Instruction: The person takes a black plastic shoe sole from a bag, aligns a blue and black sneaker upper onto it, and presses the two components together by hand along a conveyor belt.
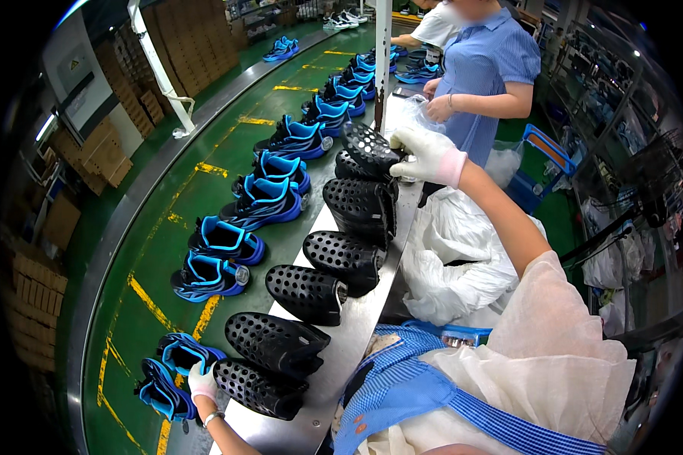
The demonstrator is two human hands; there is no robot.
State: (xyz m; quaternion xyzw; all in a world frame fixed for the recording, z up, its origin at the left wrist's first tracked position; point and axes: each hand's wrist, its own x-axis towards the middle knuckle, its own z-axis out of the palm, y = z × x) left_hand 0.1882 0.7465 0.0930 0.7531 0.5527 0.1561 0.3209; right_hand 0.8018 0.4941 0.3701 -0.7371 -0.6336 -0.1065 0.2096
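From here, my right hand (426,155) pinches a black shell (370,150) above the surface (347,334), likely light, stiff, best rim-held; whether my left hand (203,381) grips the shoe (179,356), I can't tell.

No words or numbers could be read. The one recognisable sign was a small yellow triangular warning sign (73,65) on a dark grey rectangular panel (74,83), set on a tall pale grey cabinet (123,125) at the far left; its inner symbol was too small to make out. Yellow painted marks (152,301) stood on the long green tabletop (148,254) with a grey metal rim: longer slanted strokes near, short bars far, and a thinner line along the left. Any print on the stacked brown cardboard boxes (193,45) at the far left was too small to read.
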